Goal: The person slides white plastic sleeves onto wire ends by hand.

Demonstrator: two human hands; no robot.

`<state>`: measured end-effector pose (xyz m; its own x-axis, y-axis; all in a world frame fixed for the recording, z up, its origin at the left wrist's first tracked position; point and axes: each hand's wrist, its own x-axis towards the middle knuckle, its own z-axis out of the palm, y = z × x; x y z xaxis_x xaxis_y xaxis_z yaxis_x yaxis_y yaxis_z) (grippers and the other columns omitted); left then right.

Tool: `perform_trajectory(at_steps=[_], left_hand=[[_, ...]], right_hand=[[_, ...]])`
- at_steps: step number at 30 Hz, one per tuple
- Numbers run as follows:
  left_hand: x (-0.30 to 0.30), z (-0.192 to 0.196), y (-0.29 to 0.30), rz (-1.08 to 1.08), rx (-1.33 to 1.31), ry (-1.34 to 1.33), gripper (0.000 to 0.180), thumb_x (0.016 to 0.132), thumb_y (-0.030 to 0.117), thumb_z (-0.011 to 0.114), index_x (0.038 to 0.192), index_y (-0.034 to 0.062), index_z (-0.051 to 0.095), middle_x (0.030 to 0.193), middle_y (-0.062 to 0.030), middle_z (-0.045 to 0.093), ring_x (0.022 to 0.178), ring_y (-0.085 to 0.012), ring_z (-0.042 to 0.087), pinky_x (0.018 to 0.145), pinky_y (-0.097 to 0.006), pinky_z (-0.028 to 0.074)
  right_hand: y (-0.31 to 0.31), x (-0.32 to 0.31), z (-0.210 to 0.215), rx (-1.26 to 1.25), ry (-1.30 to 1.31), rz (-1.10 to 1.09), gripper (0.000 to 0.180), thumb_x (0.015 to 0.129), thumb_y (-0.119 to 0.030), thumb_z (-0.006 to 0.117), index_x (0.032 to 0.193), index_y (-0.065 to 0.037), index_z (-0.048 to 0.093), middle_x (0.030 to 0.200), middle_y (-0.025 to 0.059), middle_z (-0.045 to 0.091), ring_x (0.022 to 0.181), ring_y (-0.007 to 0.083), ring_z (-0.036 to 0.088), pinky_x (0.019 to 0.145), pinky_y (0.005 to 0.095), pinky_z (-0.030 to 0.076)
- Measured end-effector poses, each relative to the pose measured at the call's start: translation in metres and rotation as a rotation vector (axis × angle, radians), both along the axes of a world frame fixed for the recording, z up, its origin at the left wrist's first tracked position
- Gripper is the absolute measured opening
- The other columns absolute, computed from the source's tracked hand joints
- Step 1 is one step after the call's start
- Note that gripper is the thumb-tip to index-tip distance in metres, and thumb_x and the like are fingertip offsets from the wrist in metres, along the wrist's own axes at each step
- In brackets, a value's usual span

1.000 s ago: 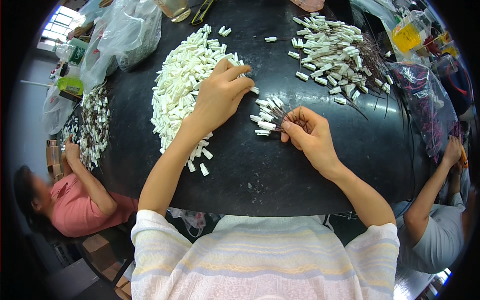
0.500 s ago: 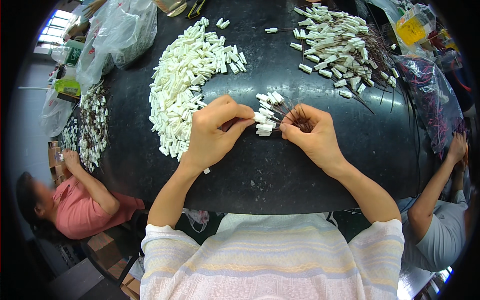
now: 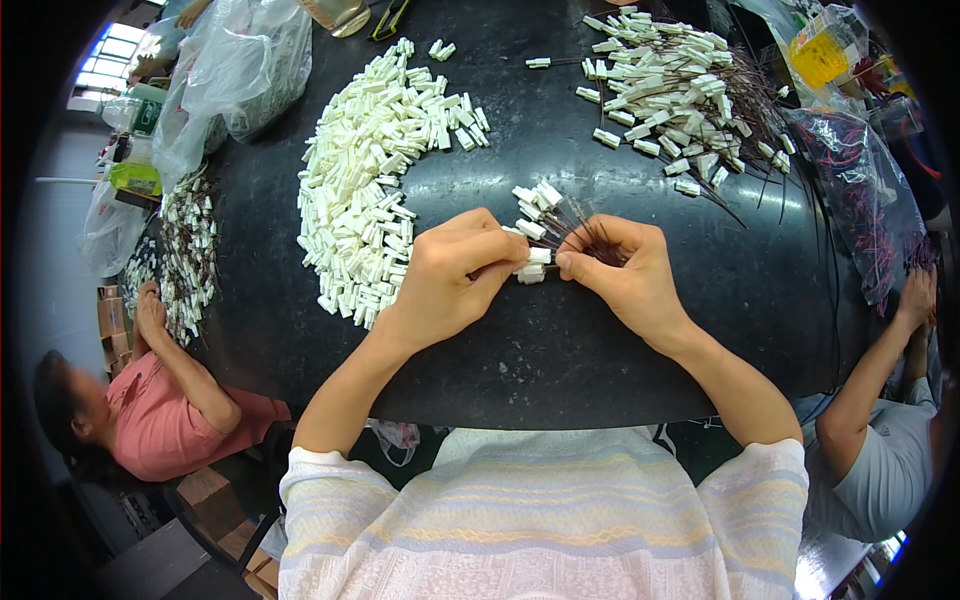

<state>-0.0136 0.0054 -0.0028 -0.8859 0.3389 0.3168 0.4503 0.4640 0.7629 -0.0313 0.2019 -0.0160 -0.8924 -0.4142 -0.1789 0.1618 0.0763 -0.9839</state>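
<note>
My right hand is closed around a bundle of thin dark brown wires, with white plastic connectors on their ends fanning out toward the left. Thumb and forefinger of my left hand pinch at a white connector in front of the right thumb; the fingers partly cover it. Whether that connector is fully seated on its wire cannot be made out. Just left of my left hand, a big heap of loose white connectors spreads over the black table.
Wires with white connectors lie piled at the far right. A bag of red and dark wires lies beyond them. Plastic bags and a box cutter are at the far left. One person works on each side.
My left hand has shifted slightly right and nearer to me, closer to the right fingertips. The right hand stays almost still. The left co-worker's hand has moved a little.
</note>
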Motion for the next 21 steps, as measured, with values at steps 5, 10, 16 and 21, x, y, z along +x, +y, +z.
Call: perform_trajectory(at_steps=[5, 10, 16, 21], left_hand=[[-0.033, 0.010, -0.020, 0.076, -0.200, -0.005, 0.017, 0.072, -0.004, 0.060, 0.086, 0.0043, 0.064, 0.084, -0.0059, 0.063, 0.068, -0.0157, 0.057, 0.060, -0.026, 0.045], [-0.079, -0.005, -0.031, 0.173, -0.531, 0.487, 0.016, 0.071, 0.001, 0.063, 0.087, 0.0058, 0.063, 0.092, -0.0050, 0.063, 0.080, -0.0203, 0.056, 0.064, -0.030, 0.046], [-0.066, -0.003, -0.023, 0.108, -0.478, 0.432, 0.013, 0.069, 0.000, 0.065, 0.081, 0.0029, 0.062, 0.093, -0.0054, 0.062, 0.076, -0.0193, 0.054, 0.064, -0.029, 0.046], [-0.029, 0.003, -0.010, 0.272, 0.011, 0.013, 0.010, 0.074, -0.002, 0.063, 0.083, 0.0000, 0.061, 0.087, -0.0065, 0.063, 0.066, -0.0091, 0.054, 0.057, -0.020, 0.043]], right_hand=[[-0.001, 0.000, -0.002, -0.041, 0.012, 0.031, 0.012, 0.079, -0.008, 0.061, 0.079, 0.004, 0.060, 0.069, 0.0032, 0.059, 0.065, 0.0055, 0.053, 0.059, 0.0204, 0.042], [-0.002, -0.001, 0.004, -0.059, -0.053, 0.028, 0.015, 0.082, -0.011, 0.057, 0.081, 0.004, 0.060, 0.069, 0.0036, 0.059, 0.064, 0.0057, 0.052, 0.058, 0.0203, 0.039], [0.002, -0.003, 0.007, -0.111, -0.128, 0.018, 0.017, 0.084, -0.013, 0.055, 0.080, 0.002, 0.060, 0.068, 0.0037, 0.059, 0.062, 0.0051, 0.051, 0.056, 0.0197, 0.035], [0.001, -0.003, 0.008, -0.073, -0.124, 0.041, 0.016, 0.084, -0.012, 0.056, 0.080, 0.002, 0.062, 0.068, 0.0040, 0.060, 0.062, 0.0050, 0.052, 0.056, 0.0194, 0.037]])
